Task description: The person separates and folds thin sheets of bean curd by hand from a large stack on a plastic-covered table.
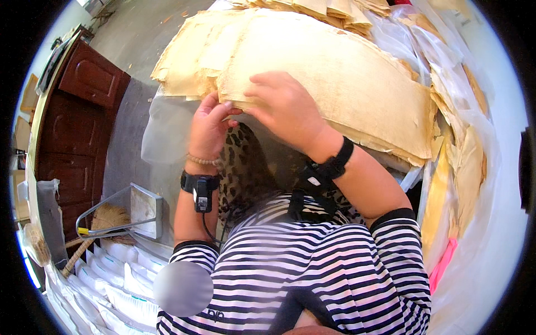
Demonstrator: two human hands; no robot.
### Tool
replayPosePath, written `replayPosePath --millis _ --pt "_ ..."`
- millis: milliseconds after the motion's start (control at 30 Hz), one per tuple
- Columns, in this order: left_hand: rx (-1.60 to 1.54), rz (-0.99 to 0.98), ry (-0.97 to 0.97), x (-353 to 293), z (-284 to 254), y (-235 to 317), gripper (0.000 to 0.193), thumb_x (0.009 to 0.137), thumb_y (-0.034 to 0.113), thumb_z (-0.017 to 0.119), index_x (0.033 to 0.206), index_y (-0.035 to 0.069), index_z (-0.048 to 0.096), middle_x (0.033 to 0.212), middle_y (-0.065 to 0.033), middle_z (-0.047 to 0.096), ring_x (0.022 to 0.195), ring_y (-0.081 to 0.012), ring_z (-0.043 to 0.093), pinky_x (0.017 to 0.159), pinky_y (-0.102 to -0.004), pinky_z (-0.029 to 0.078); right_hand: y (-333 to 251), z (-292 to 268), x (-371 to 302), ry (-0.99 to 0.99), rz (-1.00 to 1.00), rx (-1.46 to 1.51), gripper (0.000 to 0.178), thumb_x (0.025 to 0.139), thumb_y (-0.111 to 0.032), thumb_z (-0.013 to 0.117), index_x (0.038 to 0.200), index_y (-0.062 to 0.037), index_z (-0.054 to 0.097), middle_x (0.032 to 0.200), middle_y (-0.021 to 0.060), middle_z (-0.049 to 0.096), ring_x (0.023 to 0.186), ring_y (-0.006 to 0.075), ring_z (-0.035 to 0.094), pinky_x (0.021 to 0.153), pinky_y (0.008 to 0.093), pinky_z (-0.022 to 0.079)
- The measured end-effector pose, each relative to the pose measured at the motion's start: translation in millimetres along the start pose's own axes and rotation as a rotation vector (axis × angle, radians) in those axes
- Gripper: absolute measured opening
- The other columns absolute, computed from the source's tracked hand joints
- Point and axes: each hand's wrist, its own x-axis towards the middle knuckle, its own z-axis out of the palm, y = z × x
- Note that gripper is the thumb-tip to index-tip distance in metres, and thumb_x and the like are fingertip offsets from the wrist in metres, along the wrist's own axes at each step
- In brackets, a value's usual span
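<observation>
A stack of thin, pale yellow sheets [335, 72] with ragged edges lies in front of me; their material I cannot make out for sure. At the near left corner of the top sheets, my left hand [211, 125] has its thumb and fingers closed on the sheet edge. My right hand [290, 109], slightly blurred, hovers over or rests on the same near edge, just right of the left hand. Its fingers are bent but apart, with nothing visible in them. More sheets [190, 53] fan out to the left, overlapping.
Further pale sheets [329, 8] lie at the far side, with clear plastic film [385, 42] beside them. Plastic also hangs [164, 131] below the stack's left end. On the left are a dark red cabinet [78, 125], a straw broom [109, 218], a metal dustpan [148, 209] and white sacks [123, 279].
</observation>
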Motion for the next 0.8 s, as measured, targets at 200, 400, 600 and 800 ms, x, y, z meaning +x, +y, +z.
replayPosePath --millis 200,400,600,800 --pt "-0.032 0.003 0.047 2 8 3 0.021 0.097 0.02 0.061 0.113 0.006 0.06 0.099 -0.0018 0.066 0.081 -0.0108 0.064 0.06 -0.0212 0.049 15 19 9 0.004 0.024 -0.076 0.024 0.077 -0.023 0.077 0.092 -0.0061 0.072 0.111 0.0101 0.067 0.107 0.0299 0.059 0.092 0.0386 0.049" --pt "0.034 0.033 0.03 5 10 4 0.022 0.095 0.019 0.066 0.11 0.004 0.059 0.099 -0.0035 0.066 0.076 -0.0105 0.064 0.056 -0.0199 0.048 11 20 11 0.03 0.062 -0.05 0.024 0.074 -0.026 0.08 0.086 -0.0074 0.072 0.109 0.0101 0.067 0.105 0.0294 0.06 0.091 0.0389 0.049" --pt "0.08 0.091 0.038 7 16 1 0.023 0.095 0.019 0.066 0.11 0.003 0.059 0.095 -0.0031 0.067 0.073 -0.0104 0.064 0.056 -0.0206 0.047 10 28 14 0.083 0.071 -0.053 0.017 0.075 -0.02 0.078 0.083 -0.0071 0.072 0.105 0.0097 0.069 0.101 0.0293 0.061 0.088 0.039 0.05" --pt "0.039 0.059 0.082 10 13 0 0.023 0.096 0.022 0.065 0.11 0.004 0.06 0.089 -0.002 0.067 0.071 -0.0105 0.064 0.056 -0.0207 0.048 8 32 18 0.171 0.154 0.032 0.006 0.077 -0.009 0.07 0.082 -0.0054 0.069 0.095 0.0094 0.07 0.093 0.029 0.065 0.083 0.0386 0.052"
